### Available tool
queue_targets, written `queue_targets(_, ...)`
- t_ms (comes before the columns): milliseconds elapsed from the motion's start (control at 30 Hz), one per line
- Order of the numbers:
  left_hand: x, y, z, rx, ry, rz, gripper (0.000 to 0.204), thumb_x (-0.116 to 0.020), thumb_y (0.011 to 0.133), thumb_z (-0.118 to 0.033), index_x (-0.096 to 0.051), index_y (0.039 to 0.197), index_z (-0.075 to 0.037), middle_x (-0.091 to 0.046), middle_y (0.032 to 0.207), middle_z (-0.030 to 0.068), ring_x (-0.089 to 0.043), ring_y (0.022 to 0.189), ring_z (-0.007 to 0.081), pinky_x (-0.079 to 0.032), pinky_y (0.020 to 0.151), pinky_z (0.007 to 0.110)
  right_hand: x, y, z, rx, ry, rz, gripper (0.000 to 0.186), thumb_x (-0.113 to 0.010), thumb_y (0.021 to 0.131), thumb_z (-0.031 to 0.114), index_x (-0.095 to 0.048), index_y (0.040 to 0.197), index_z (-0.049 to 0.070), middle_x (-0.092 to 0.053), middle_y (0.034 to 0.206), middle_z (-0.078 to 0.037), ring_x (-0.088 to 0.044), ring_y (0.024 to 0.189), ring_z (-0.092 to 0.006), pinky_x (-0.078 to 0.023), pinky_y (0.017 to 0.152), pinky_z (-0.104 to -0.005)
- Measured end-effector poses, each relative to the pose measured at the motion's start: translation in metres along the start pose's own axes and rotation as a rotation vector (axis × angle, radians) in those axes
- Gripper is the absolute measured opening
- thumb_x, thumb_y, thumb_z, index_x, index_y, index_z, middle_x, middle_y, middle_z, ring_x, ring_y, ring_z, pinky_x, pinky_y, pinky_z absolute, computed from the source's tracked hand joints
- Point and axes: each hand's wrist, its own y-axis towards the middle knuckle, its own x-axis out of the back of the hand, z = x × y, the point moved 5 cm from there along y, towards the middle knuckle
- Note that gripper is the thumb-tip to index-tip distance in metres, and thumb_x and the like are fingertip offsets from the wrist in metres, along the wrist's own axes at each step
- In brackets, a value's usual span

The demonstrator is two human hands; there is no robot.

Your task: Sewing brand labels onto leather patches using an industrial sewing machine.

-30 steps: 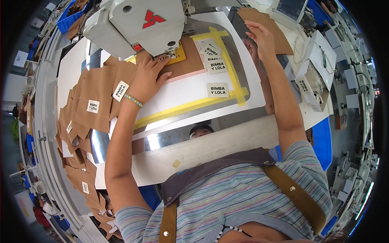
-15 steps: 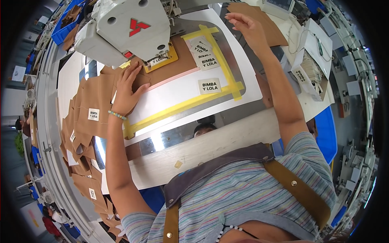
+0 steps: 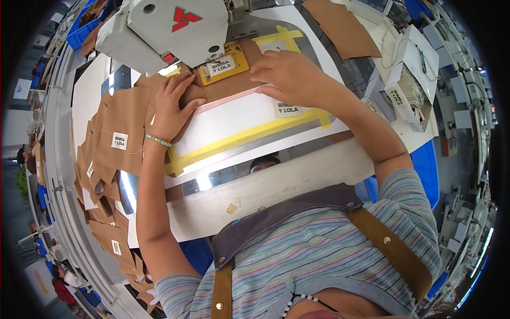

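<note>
Left hand: grip apart, fingers and thumb spread over the brown panel at its nine o'clock. Right hand: at the panel's three o'clock; whether that grip is clamped cannot be told. Yellow frame around white label: panel's twelve o'clock. Sewing machine head: eleven. Brown pieces: nine.

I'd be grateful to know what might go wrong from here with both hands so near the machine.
The left hand sits beside the yellow frame, near the white machine head; its fingers might get pinched if either moved.
Both hands appear to touch the brown piece, so an uneven push could skew it beneath the frame.
The right hand partly hides a pale label and might nudge it.
</note>
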Motion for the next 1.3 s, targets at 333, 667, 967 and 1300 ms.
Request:
queue_targets(333,-0.017,0.010,-0.024,-0.083,-0.095,-0.146,0.014,-0.074,0.090,-0.004,-0.067,0.102,0.000,-0.067,0.108,0.0143,-0.062,0.097,0.0390,-0.053,0.087,0.050,-0.036,0.013,0.010,0.095,-0.229,-0.053,0.024,-0.082,0.087,0.024,-0.075,0.101,0.006,-0.071,0.106,-0.004,-0.067,0.106,-0.0241,-0.057,0.092,-0.0385)
queue_targets(667,0.019,-0.067,-0.048,-0.221,0.216,0.113,0.014,-0.065,0.087,-0.002,-0.064,0.100,-0.005,-0.062,0.101,0.0148,-0.064,0.095,0.0385,-0.053,0.084,0.049,-0.026,-0.003,0.035,0.183,-0.025,-0.186,0.007,-0.075,0.086,0.012,-0.072,0.093,0.010,-0.070,0.097,-0.004,-0.069,0.100,-0.0249,-0.059,0.083,-0.0386)
queue_targets(967,0.075,-0.166,0.071,0.193,0.524,-0.060,0.016,-0.064,0.102,-0.006,-0.065,0.116,0.001,-0.066,0.116,0.0224,-0.064,0.108,0.0458,-0.053,0.093,0.054,0.044,-0.029,-0.061,-0.188,-0.169,-0.305,0.016,-0.073,0.099,0.020,-0.078,0.110,0.009,-0.077,0.110,-0.006,-0.073,0.100,-0.0264,-0.060,0.082,-0.0397)
queue_targets(1300,0.090,-0.117,0.013,0.162,0.352,-0.096,0.049,-0.074,0.100,-0.011,-0.065,0.148,-0.009,-0.064,0.151,0.0127,-0.059,0.142,0.0364,-0.048,0.118,0.049,0.025,-0.122,-0.175,-0.741,-0.534,0.154,0.031,-0.067,0.093,0.008,-0.077,0.122,0.009,-0.079,0.106,-0.018,-0.075,0.100,-0.0392,-0.059,0.085,-0.0494)
